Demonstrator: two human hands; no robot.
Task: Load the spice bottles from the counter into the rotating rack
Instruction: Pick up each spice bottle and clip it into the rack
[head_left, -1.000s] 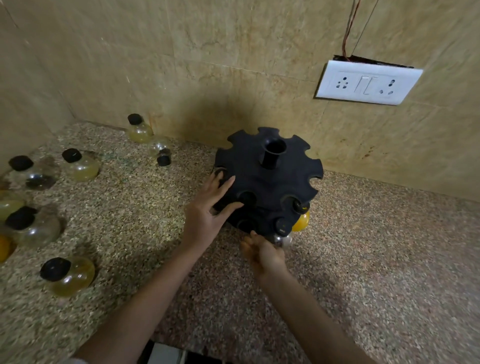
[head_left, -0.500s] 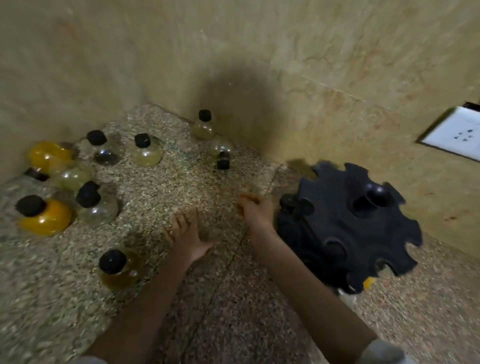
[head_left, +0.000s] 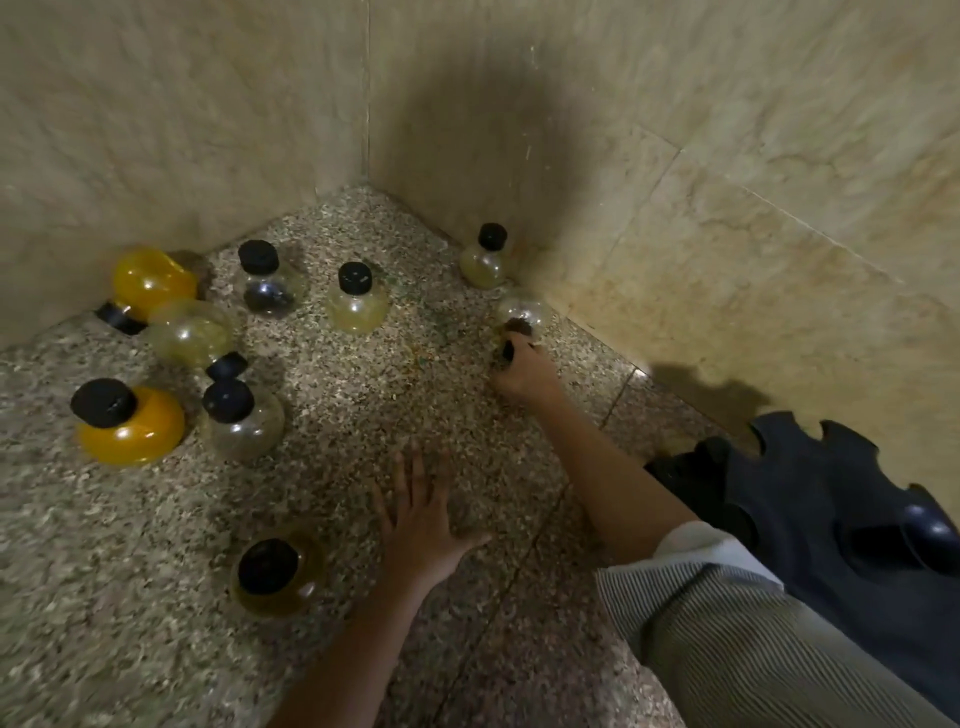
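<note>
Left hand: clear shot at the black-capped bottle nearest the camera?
Probably yes. The left hand is open and holds nothing; the bottle stands right beside it, with only bare counter between them.

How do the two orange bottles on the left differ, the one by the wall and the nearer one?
The orange bottle by the wall lies tipped over, with its cap low against the counter. The nearer orange bottle stands upright, cap on top. The first looks yellower, the second a deeper orange. Both are round-bellied with black caps, and neither is being held.
</note>
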